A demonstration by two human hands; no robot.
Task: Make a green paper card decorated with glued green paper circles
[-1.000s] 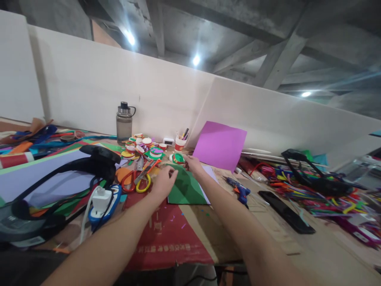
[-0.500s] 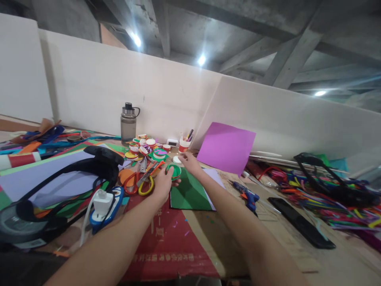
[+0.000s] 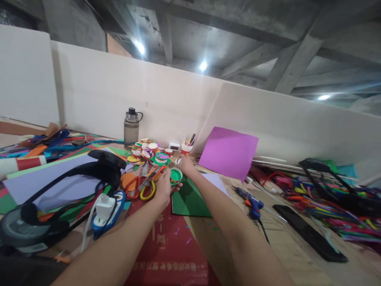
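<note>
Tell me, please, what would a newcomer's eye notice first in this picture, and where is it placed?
Probably the bright purple sheet, at the back in front of the white wall panel. Next, in the middle, the left hand holds a small cup with a green inside near a green sheet. At the far right, a tangle of many-coloured strips also draws the eye.

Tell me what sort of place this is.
Likely a makeshift craft workshop in a bare concrete building: scissors and a glue gun lie amid coloured scraps, with concrete beams overhead.
</note>
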